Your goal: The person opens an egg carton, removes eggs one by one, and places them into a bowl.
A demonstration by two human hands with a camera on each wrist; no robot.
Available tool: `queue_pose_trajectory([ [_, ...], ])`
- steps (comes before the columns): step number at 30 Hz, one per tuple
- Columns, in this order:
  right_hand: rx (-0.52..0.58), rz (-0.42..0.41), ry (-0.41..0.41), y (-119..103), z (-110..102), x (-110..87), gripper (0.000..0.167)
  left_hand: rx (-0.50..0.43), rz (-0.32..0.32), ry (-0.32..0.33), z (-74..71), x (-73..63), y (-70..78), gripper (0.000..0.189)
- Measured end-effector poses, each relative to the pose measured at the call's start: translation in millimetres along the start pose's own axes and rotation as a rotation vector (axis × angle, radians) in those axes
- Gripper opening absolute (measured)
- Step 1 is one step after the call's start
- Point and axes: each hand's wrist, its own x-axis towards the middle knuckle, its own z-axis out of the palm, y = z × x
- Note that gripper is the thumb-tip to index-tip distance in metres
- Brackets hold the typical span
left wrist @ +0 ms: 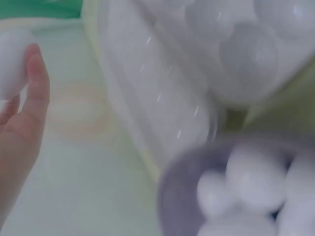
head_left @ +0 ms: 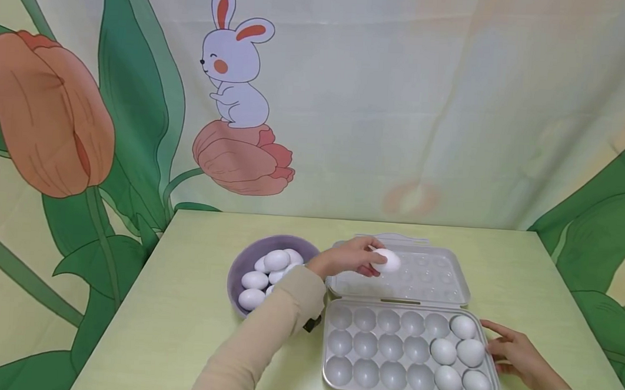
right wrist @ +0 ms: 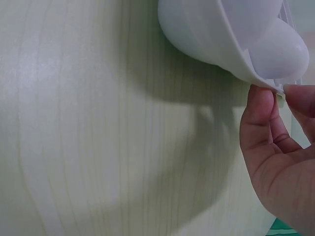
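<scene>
Above the raised-back lid of the egg carton, my left hand (head_left: 359,257) holds a white egg (head_left: 386,261) between thumb and fingers. The left wrist view shows that egg (left wrist: 14,64) at its left edge. The clear plastic egg carton (head_left: 405,348) lies opened out, its cupped base toward me and its lid (head_left: 419,283) behind. Several white eggs (head_left: 470,352) fill cups at the right end of the base; the cups further left are bare. At the carton's right edge, my right hand (head_left: 521,356) pinches the rim (right wrist: 241,64) between thumb and fingers.
A purple bowl (head_left: 237,262) with several white eggs (head_left: 255,280) stands left of the carton, partly hidden by my left sleeve (head_left: 268,328). Both rest on a pale wood-grain table (head_left: 179,306). Behind it hangs a printed cloth (head_left: 347,132) with a rabbit and tulips.
</scene>
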Motion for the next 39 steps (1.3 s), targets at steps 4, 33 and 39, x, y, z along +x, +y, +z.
queue_pose_trajectory([
  [4, -0.006, 0.008, 0.006, -1.0, 0.3, 0.0, 0.063, 0.056, 0.001, 0.041, -27.2, -16.0, 10.6, 0.028],
  [33, -0.017, -0.015, -0.001, -0.6, 1.2, 0.5, 0.064, 0.722, -0.038, 0.307, -126.3, -112.9, -62.1, 0.028],
  [39, -0.018, -0.02, -0.002, -0.3, 1.2, 0.3, 0.064, 0.818, -0.03, 0.333, -127.3, -120.0, -79.3, 0.029],
])
